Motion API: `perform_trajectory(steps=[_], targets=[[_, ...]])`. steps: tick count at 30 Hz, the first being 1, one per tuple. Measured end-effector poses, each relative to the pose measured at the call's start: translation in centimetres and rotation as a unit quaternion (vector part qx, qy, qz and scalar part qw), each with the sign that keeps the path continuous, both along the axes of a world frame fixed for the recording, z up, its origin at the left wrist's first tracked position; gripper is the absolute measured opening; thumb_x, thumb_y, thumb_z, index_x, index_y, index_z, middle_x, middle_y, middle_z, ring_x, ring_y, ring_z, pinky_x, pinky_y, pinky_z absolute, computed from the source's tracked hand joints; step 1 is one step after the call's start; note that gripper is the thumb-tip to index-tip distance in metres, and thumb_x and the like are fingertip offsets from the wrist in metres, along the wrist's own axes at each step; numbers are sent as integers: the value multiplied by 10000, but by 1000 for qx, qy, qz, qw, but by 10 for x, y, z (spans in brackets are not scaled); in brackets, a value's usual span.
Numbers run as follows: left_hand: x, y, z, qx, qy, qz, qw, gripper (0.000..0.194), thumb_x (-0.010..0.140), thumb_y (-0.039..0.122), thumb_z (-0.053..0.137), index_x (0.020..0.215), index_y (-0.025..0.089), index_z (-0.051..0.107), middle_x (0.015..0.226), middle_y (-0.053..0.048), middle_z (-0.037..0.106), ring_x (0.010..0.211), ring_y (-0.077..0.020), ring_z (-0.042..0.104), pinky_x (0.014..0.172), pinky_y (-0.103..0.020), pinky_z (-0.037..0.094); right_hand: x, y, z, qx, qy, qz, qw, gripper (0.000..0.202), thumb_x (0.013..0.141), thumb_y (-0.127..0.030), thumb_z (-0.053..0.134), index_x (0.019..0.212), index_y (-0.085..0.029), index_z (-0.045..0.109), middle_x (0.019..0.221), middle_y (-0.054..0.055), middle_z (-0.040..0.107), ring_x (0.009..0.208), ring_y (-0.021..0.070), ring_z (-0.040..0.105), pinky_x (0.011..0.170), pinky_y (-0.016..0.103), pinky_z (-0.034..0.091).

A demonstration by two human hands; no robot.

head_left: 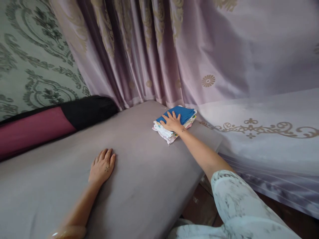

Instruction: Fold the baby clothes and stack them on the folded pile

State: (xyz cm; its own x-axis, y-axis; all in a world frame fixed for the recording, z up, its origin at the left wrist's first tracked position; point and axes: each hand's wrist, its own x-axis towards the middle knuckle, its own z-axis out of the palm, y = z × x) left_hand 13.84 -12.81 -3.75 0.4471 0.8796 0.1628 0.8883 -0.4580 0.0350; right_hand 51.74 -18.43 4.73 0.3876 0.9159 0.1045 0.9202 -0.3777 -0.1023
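Note:
My right hand (172,122) lies with spread fingers on top of a stack of folded cloths (165,132) near the far right corner of the bed. The top piece is a plain blue cloth (185,114); beneath it show white and patterned layers with uneven edges. My left hand (101,165) rests flat, palm down, on the grey bed sheet (134,166), apart from the stack. Nothing is in it, and a bracelet (69,231) sits on that forearm.
A long black and maroon bolster (37,127) lies along the wall side of the bed. Behind the far edge hang pinkish-purple curtains (159,56) with gold motifs, reaching round to the right. Brown floor tiles (201,204) show below the bed's right edge.

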Motion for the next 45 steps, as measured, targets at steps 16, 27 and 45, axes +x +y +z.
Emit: perform_trajectory(steps=[16,27,45], targets=[[4,-3,4,-5,-1,8,1000,590,969,414,175,1393,119,460,1463,-148,444,1340,-297,411,1072,-467,351,53,-6,1,40,84,-224,970,698,970,-549,123,1494,-133,324,1570,205,201,1452,348,113,1125,599,30],[6,-3,4,-8,-10,9,1000,571,975,404,194,1396,119,455,1461,-146,444,1351,-306,387,1080,-465,332,37,-4,23,111,34,-212,970,567,979,-404,230,1404,-91,436,1491,207,358,1396,349,250,1112,600,89],[0,14,9,-92,-394,116,907,467,843,64,354,1278,88,524,1312,-171,554,1265,-205,480,1101,-342,338,-258,64,-51,-10,181,157,971,385,934,-213,343,1204,-234,616,1180,64,684,1085,192,621,860,261,451]])
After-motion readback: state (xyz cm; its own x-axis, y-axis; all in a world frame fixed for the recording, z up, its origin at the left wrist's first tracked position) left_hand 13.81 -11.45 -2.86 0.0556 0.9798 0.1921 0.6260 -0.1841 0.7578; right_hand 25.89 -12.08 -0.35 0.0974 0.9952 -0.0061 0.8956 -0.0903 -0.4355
